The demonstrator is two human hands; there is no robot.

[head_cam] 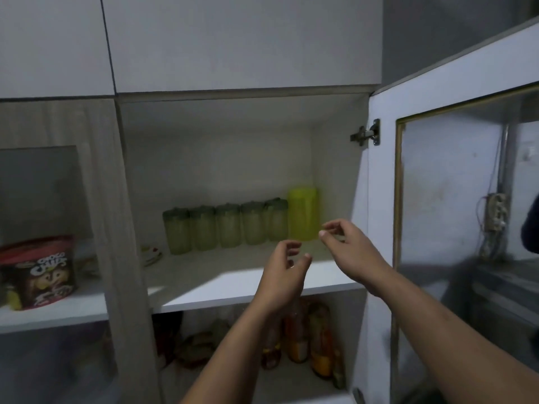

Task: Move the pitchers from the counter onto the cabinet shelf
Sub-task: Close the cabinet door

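A tall yellow-green pitcher (302,212) stands upright at the back right of the white cabinet shelf (233,282). A row of several pale green lidded pitchers (227,228) lines the back to its left. My right hand (347,249) hovers just in front of the yellow-green pitcher, fingers apart, holding nothing. Lower and to the left, my left hand (284,272) is held above the shelf's front part, fingers curled loosely apart and empty. Neither hand touches a pitcher.
The glass-paned cabinet door (455,199) stands open on the right, with its hinge (367,132) near the top. A cereal bag (38,271) sits in the left compartment. Small dishes (150,253) lie at the shelf's left. Bottles and packets (303,339) fill the shelf below.
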